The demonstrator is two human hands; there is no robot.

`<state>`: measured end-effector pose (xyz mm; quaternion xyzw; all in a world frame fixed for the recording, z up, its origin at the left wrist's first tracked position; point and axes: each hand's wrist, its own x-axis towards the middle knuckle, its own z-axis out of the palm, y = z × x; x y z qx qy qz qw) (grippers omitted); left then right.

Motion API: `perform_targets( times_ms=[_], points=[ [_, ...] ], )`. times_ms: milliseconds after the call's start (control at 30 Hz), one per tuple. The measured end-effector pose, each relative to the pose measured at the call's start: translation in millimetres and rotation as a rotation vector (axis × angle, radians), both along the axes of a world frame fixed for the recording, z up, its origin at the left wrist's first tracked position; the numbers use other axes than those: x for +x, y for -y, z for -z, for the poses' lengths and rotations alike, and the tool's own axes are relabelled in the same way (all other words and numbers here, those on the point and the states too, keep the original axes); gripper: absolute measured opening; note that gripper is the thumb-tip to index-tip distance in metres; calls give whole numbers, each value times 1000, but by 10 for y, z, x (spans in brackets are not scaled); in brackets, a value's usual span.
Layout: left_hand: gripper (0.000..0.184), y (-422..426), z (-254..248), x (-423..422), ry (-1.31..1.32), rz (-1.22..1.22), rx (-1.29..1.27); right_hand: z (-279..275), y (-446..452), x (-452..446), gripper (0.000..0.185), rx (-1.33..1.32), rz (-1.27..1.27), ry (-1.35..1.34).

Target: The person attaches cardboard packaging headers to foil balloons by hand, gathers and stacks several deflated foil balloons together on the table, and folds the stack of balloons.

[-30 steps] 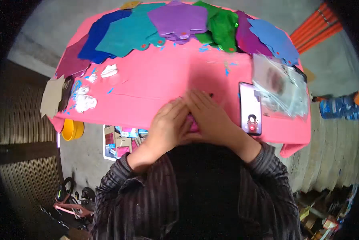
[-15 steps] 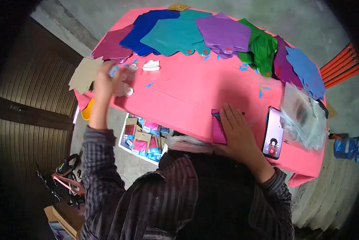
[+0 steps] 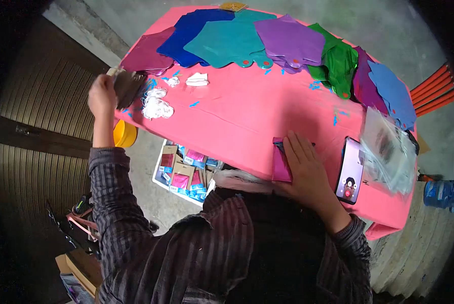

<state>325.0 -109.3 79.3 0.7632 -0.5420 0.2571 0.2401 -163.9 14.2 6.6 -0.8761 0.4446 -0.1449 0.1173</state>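
Note:
At the table's left end, my left hand (image 3: 103, 96) has its fingers closed at the edge of a stack of brownish cards (image 3: 128, 88), which looks tilted and partly blurred. A tangle of white string (image 3: 157, 105) lies to the right of those cards. My right hand (image 3: 305, 169) rests flat, fingers stretched out, partly over a folded magenta sheet (image 3: 281, 164) near the table's front edge. The hand hides the right part of that sheet.
Shiny coloured sheets, among them a teal one (image 3: 227, 43), line the far edge of the pink-covered table (image 3: 227, 116). A phone (image 3: 350, 171) and clear plastic bags (image 3: 386, 152) lie at right. Below stand a white bin (image 3: 161, 177) of packaged items and a yellow container (image 3: 124, 134).
My left hand has moved left from above the white string to the cards, whose stack now looks tilted up. My right hand stays on the magenta sheet. The view has shifted slightly.

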Motion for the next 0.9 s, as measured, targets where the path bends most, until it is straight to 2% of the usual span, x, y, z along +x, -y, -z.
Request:
perform_targets(
  times_ms=[67, 133, 200, 233, 300, 367, 400, 500, 567, 633, 700, 800, 900],
  points=[
    [12, -106, -249, -391, 205, 187, -205, 5, -5, -2, 89, 3, -1, -3],
    [9, -259, -370, -950, 337, 418, -180, 22, -9, 1, 89, -11, -4, -9],
    [12, -471, -191, -1613, 220, 813, -120, 15, -10, -8, 89, -20, -4, -14],
    [13, -588, -45, -1933, 288, 867, -31, 1, -16, -11, 90, -13, -4, -34],
    [9, -784, 273, -2488, 111, 924, 123, -16, -35, -15, 90, 3, -2, -73],
    [5, -865, 669, -2851, -167, 1098, 164, -11, -86, -40, 91, 5, 5, -71],
    [5, -869, 650, -2864, -171, 1103, 164, -6, -117, -57, 91, 7, 3, -70],
    [16, -878, 555, -2852, -514, 1175, 552, -12, -162, -108, 91, 15, 3, -69],
    [14, -604, 540, -2553, -484, 1170, 364, -24, -177, -120, 91, 19, -9, -61],
    [20, -307, 339, -2118, -386, 788, 468, -18, -177, -122, 91, 15, -10, -48],
    [21, 82, 412, -1540, -162, 654, 334, -9, -174, -118, 90, 9, -8, -26],
    [20, 408, 605, -1017, -71, 605, 276, 3, -170, -118, 90, -1, -5, -19],
    [20, 529, 779, -782, -51, 699, 435, -13, -168, -115, 89, 17, 1, -22]
  ],
)
